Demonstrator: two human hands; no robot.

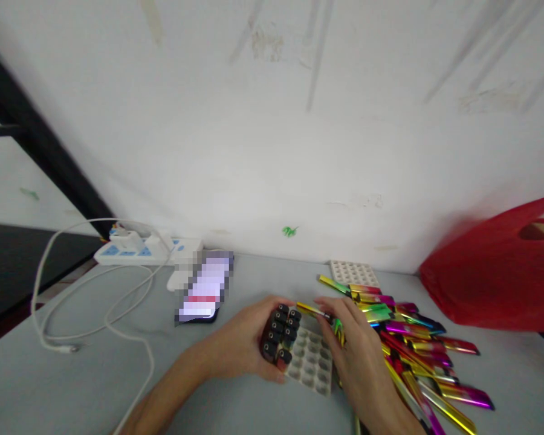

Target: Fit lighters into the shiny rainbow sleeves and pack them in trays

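Note:
My left hand (247,341) is wrapped round the left side of a white cell tray (315,362), where several black cylindrical pieces (281,335) stand in the cells. My right hand (356,350) is closed in a pinch on a shiny yellow-green metallic stick (315,312), whose tip lies over the black pieces. The tray's right cells show no pieces. A pile of shiny multicoloured sticks (412,344) lies just right of my right hand on the grey table (72,386).
A phone (204,290) lies behind my left hand. A white power strip (140,249) and white cable (95,320) sit at the left. Another white cell tray (353,272) lies at the wall. A red plastic bag (498,272) stands at the right.

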